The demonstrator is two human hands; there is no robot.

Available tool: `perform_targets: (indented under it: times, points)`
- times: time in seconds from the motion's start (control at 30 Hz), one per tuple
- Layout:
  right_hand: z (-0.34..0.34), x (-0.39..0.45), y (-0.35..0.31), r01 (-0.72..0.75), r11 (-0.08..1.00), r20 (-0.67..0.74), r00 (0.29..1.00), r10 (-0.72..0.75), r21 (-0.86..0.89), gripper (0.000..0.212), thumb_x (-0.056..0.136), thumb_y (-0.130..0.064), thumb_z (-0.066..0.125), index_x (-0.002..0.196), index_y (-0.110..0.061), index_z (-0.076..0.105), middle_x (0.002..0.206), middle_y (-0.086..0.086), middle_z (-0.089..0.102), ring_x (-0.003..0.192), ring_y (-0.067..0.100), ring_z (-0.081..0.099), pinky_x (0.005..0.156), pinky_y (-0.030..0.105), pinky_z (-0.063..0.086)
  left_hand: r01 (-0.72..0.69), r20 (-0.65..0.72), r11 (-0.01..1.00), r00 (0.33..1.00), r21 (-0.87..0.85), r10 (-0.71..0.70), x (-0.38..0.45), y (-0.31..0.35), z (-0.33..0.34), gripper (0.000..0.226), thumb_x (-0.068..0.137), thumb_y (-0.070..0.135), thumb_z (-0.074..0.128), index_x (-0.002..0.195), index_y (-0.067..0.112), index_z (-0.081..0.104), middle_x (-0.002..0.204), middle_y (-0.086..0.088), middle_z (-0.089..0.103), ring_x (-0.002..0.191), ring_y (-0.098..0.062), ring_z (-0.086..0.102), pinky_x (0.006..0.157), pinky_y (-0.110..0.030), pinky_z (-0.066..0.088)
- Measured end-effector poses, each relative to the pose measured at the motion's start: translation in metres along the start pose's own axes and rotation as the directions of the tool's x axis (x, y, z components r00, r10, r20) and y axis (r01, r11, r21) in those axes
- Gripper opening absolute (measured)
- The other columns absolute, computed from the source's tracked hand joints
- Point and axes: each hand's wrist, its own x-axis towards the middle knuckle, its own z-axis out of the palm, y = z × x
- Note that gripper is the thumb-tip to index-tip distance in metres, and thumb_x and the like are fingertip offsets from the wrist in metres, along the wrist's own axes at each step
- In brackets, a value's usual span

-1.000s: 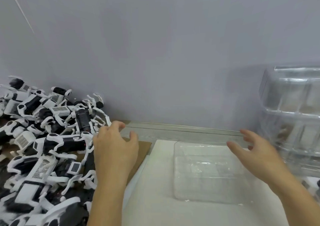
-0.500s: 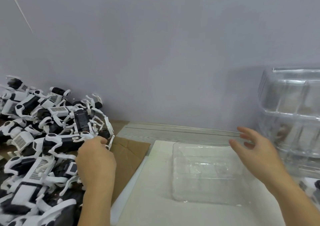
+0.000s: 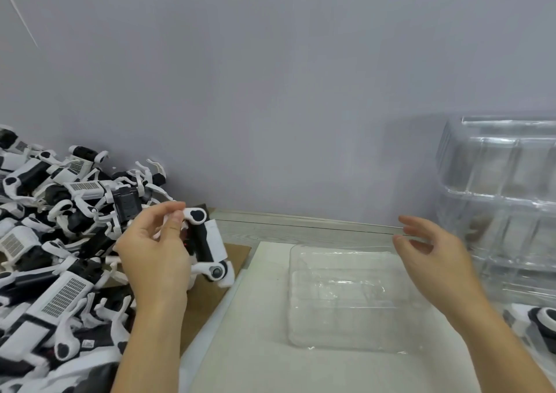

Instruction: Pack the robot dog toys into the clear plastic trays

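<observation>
A big heap of black-and-white robot dog toys [image 3: 57, 239] fills the left side. My left hand [image 3: 153, 251] grips one robot dog toy [image 3: 207, 245] at the heap's right edge, lifted above the brown cardboard. A clear plastic tray [image 3: 346, 299] lies flat and empty on the white sheet in the middle. My right hand [image 3: 430, 260] hovers open over the tray's far right corner, fingers spread, holding nothing.
A tall stack of clear plastic trays [image 3: 502, 200] stands at the right against the wall. Another toy [image 3: 541, 320] lies at the right edge below that stack. Brown cardboard [image 3: 210, 299] lies between the heap and the white sheet [image 3: 255, 347].
My left hand reached into the heap, took hold of one robot dog toy and lifted it rightward. My right hand stayed near the tray's far right corner.
</observation>
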Motion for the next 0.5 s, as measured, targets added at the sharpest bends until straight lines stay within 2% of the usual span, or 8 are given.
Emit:
perform_targets:
  times: [0.1,0.2,0.27,0.37,0.5]
  points:
    - [0.000,0.000,-0.002,0.048,0.999,-0.041,0.998,-0.048,0.002,0.035,0.092,-0.014,0.062,0.127,-0.021,0.064,0.118,-0.001,0.064,0.108,0.017,0.060,0.089,0.031,0.042,0.051,0.029,0.984,0.998,-0.173,-0.047,-0.008,0.011,0.009,0.027,0.096,0.004,0.059,0.084,0.025,0.072,0.083,0.007,0.073,0.078,-0.005,0.071,0.071,-0.021,0.059]
    - [0.000,-0.002,-0.009,0.129,0.992,-0.071,0.989,-0.129,0.001,0.032,0.091,-0.014,0.063,0.120,-0.028,0.067,0.114,-0.006,0.066,0.108,0.013,0.061,0.090,0.030,0.044,0.149,0.082,0.941,0.988,-0.302,-0.130,-0.015,0.020,0.017,0.026,0.096,0.002,0.058,0.085,0.020,0.072,0.080,0.008,0.073,0.083,-0.009,0.072,0.071,-0.025,0.060]
    - [0.002,-0.006,-0.017,0.214,0.977,-0.058,0.975,-0.213,0.021,0.032,0.090,-0.015,0.067,0.116,-0.034,0.067,0.112,-0.014,0.066,0.106,0.005,0.061,0.091,0.030,0.048,0.267,0.148,0.866,0.963,-0.422,-0.225,-0.018,0.024,0.023,0.023,0.097,0.003,0.056,0.087,0.016,0.071,0.083,0.003,0.073,0.085,-0.014,0.073,0.069,-0.028,0.060]
    - [0.008,-0.013,-0.028,0.363,0.930,0.058,0.929,-0.366,0.052,0.046,0.083,-0.019,0.077,0.118,-0.044,0.063,0.111,-0.021,0.066,0.103,0.000,0.062,0.086,0.023,0.049,0.461,0.323,0.709,0.886,-0.533,-0.333,-0.027,0.029,0.034,0.019,0.099,0.006,0.052,0.091,0.013,0.068,0.090,-0.006,0.072,0.085,-0.021,0.072,0.072,-0.035,0.062]
    - [0.019,-0.023,-0.042,0.501,0.864,0.236,0.836,-0.496,0.042,0.075,0.078,-0.027,0.082,0.132,-0.062,0.043,0.124,-0.031,0.052,0.114,-0.002,0.053,0.084,0.012,0.045,0.659,0.502,0.535,0.751,-0.529,-0.430,-0.043,0.035,0.052,0.014,0.100,0.012,0.050,0.097,0.013,0.064,0.097,-0.007,0.071,0.086,-0.021,0.072,0.081,-0.039,0.060]
